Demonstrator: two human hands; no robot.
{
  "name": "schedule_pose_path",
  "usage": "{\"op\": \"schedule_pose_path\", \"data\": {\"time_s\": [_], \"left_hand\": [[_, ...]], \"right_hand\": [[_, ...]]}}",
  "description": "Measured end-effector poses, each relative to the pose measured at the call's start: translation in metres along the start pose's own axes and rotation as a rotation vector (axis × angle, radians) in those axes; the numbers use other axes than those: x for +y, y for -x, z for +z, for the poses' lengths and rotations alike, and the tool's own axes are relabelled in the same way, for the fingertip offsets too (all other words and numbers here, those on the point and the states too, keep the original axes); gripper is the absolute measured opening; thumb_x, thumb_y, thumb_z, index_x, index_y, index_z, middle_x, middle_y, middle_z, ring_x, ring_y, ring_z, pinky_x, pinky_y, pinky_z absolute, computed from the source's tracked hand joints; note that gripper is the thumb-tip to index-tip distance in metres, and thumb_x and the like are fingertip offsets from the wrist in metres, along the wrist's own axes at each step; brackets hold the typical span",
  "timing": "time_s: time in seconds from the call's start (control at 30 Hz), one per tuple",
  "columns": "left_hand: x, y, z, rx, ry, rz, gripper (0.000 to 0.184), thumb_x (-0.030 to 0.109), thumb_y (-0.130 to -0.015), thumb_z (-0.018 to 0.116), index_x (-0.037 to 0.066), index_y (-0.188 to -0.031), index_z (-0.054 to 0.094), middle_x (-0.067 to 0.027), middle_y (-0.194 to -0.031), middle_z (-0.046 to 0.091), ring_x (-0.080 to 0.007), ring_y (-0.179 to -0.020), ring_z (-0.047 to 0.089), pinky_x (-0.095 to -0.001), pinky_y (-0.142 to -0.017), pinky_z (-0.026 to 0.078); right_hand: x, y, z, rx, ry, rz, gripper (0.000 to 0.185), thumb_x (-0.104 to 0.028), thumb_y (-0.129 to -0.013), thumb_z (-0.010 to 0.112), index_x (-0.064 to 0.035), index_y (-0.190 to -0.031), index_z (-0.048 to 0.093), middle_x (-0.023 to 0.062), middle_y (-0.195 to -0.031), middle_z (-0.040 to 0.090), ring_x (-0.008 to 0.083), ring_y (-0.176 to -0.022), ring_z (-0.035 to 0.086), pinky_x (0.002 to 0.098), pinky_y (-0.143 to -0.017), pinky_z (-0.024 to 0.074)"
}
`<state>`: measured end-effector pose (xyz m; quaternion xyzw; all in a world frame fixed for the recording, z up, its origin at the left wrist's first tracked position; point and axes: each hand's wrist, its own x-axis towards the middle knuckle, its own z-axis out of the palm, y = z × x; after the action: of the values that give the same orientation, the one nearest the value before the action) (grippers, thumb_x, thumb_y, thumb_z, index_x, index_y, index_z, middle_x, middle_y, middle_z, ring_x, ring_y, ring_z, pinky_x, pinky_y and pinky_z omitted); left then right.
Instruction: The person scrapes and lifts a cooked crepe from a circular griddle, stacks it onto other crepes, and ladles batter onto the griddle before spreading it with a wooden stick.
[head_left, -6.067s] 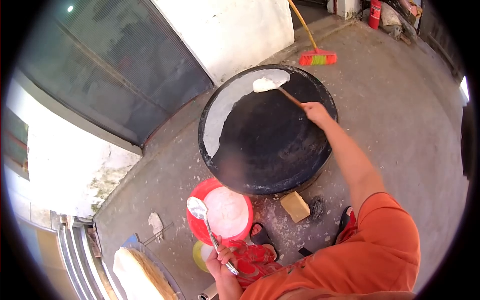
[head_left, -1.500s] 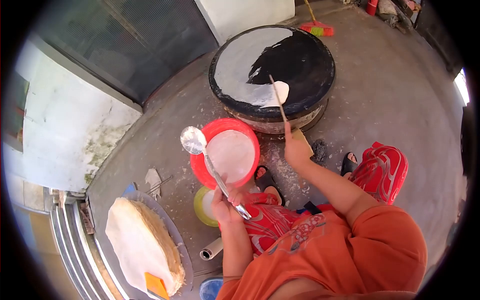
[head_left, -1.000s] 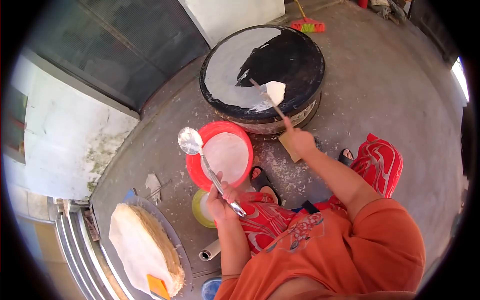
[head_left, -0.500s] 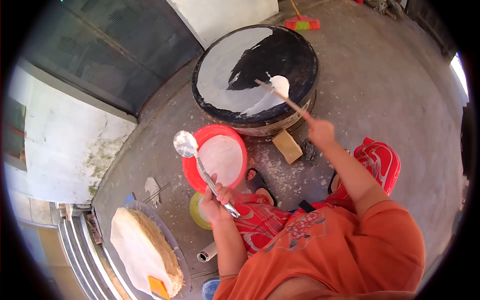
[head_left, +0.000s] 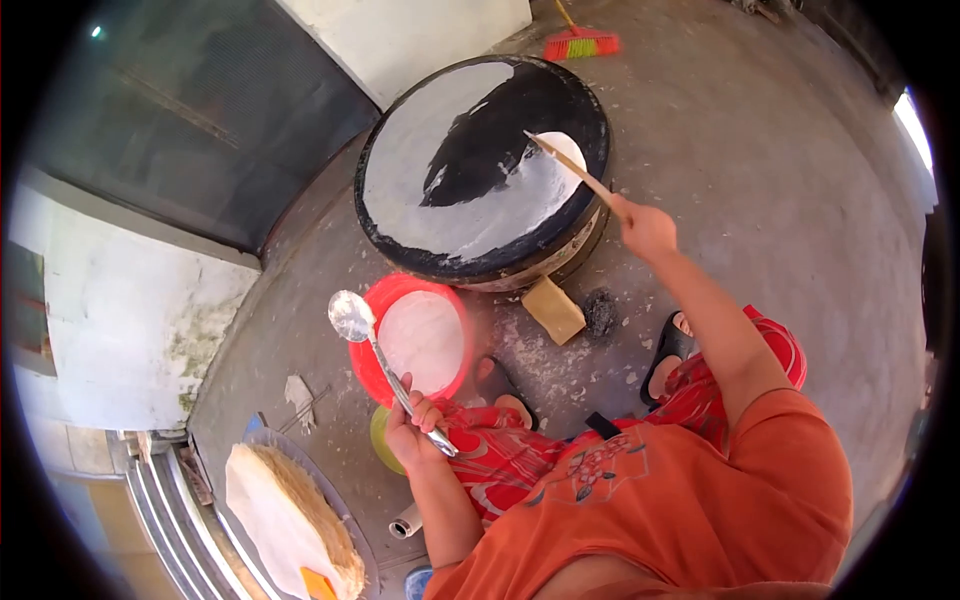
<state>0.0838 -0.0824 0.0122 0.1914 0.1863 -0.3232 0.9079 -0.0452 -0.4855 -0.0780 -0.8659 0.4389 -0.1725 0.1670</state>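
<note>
- Wooden stick (head_left: 574,168) was swept rightward on black griddle (head_left: 490,140); white coating (head_left: 400,180) was extended, coverage partial.
- It was gripped by right hand (head_left: 647,230), spoon (head_left: 352,318) by left hand (head_left: 415,432).

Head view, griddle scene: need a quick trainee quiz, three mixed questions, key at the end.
1. Multiple choice. What does the left hand hold?
A) a broom
B) a metal spoon
C) a red basin

2. True or false. Part of the round black plate shows bare, without the white coating.

3. Fill the gap. Over the plate, the right hand grips a light brown ____.

Key:
1. B, a metal spoon.
2. True; a dark patch remains uncoated.
3. Wooden stick.
</note>
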Motion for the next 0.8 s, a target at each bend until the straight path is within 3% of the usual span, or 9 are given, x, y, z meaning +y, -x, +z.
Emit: {"op": "schedule_pose_path", "data": {"time_s": [0.03,0.13,0.2,0.33,0.47,0.53,0.57,0.63,0.8], "left_hand": [[-0.002,-0.002,0.003,0.013,0.027,-0.005,0.033,0.012,-0.090,0.033,-0.007,-0.114,0.045,-0.0074,-0.071,0.043,-0.0122,-0.050,0.038,-0.0236,-0.041,0.033],[-0.005,-0.008,0.006,0.041,0.052,0.002,0.033,0.012,-0.090,0.033,-0.007,-0.114,0.045,-0.0066,-0.071,0.042,-0.0118,-0.050,0.037,-0.0232,-0.041,0.033],[-0.008,-0.008,0.009,0.037,0.080,-0.008,0.033,0.011,-0.089,0.033,-0.007,-0.114,0.045,-0.0065,-0.070,0.042,-0.0117,-0.050,0.038,-0.0231,-0.041,0.032],[-0.019,-0.012,0.017,0.110,-0.017,0.079,0.033,0.011,-0.090,0.033,-0.009,-0.114,0.043,-0.0063,-0.071,0.044,-0.0094,-0.048,0.038,-0.0207,-0.038,0.032],[-0.025,-0.025,0.020,0.118,-0.021,0.095,0.033,0.011,-0.090,0.032,-0.009,-0.114,0.043,-0.0062,-0.072,0.045,-0.0092,-0.049,0.039,-0.0207,-0.038,0.032],[-0.027,-0.031,0.022,0.120,-0.015,0.097,0.033,0.011,-0.090,0.032,-0.008,-0.114,0.043,-0.0058,-0.072,0.045,-0.0089,-0.049,0.039,-0.0205,-0.038,0.033],[-0.027,-0.033,0.023,0.138,-0.012,0.095,0.033,0.011,-0.090,0.032,-0.008,-0.114,0.043,-0.0057,-0.072,0.045,-0.0089,-0.048,0.039,-0.0205,-0.038,0.033],[-0.030,-0.038,0.026,0.174,-0.028,0.102,0.032,0.011,-0.090,0.033,-0.008,-0.114,0.043,-0.0053,-0.072,0.044,-0.0088,-0.048,0.039,-0.0205,-0.038,0.032],[-0.038,-0.048,0.030,0.185,-0.046,0.119,0.032,0.012,-0.090,0.034,-0.008,-0.112,0.045,-0.0050,-0.070,0.044,-0.0088,-0.048,0.039,-0.0206,-0.038,0.032]], "right_hand": [[-0.013,-0.001,-0.009,-0.180,-0.198,0.130,0.037,-0.018,-0.078,0.050,-0.0284,-0.113,0.055,0.0131,-0.084,0.063,0.0297,-0.073,0.061,0.0408,-0.060,0.0477],[-0.014,0.033,0.000,-0.239,-0.282,-0.068,0.041,-0.018,-0.076,0.052,-0.0294,-0.115,0.055,0.0102,-0.077,0.061,0.0289,-0.064,0.059,0.0390,-0.056,0.0476],[0.009,0.050,-0.010,-0.192,-0.038,-0.570,0.047,-0.015,-0.074,0.053,-0.0300,-0.118,0.052,0.0070,-0.070,0.057,0.0270,-0.059,0.057,0.0375,-0.052,0.0468],[0.087,-0.032,-0.017,-0.001,0.178,-0.437,0.053,-0.011,-0.073,0.052,-0.0307,-0.122,0.046,0.0058,-0.069,0.053,0.0251,-0.062,0.057,0.0380,-0.050,0.0461],[0.050,-0.084,-0.017,0.048,0.185,-0.325,0.051,-0.010,-0.073,0.052,-0.0307,-0.120,0.049,0.0049,-0.068,0.053,0.0243,-0.060,0.056,0.0373,-0.050,0.0459],[0.035,-0.076,-0.012,-0.269,-0.165,-0.095,0.050,-0.009,-0.073,0.052,-0.0301,-0.118,0.050,0.0045,-0.069,0.053,0.0238,-0.062,0.056,0.0368,-0.050,0.0459],[0.043,-0.067,-0.017,-0.269,-0.168,-0.097,0.050,-0.009,-0.073,0.052,-0.0301,-0.118,0.050,0.0045,-0.069,0.053,0.0238,-0.062,0.056,0.0368,-0.050,0.0459],[0.079,-0.058,-0.034,-0.231,0.042,-0.646,0.047,-0.009,-0.072,0.052,-0.0298,-0.115,0.053,0.0049,-0.070,0.053,0.0240,-0.063,0.057,0.0368,-0.051,0.0458],[0.102,-0.162,-0.019,0.036,0.234,-0.483,0.047,-0.010,-0.073,0.051,-0.0326,-0.114,0.055,0.0043,-0.069,0.054,0.0227,-0.065,0.057,0.0356,-0.052,0.0457]]}}
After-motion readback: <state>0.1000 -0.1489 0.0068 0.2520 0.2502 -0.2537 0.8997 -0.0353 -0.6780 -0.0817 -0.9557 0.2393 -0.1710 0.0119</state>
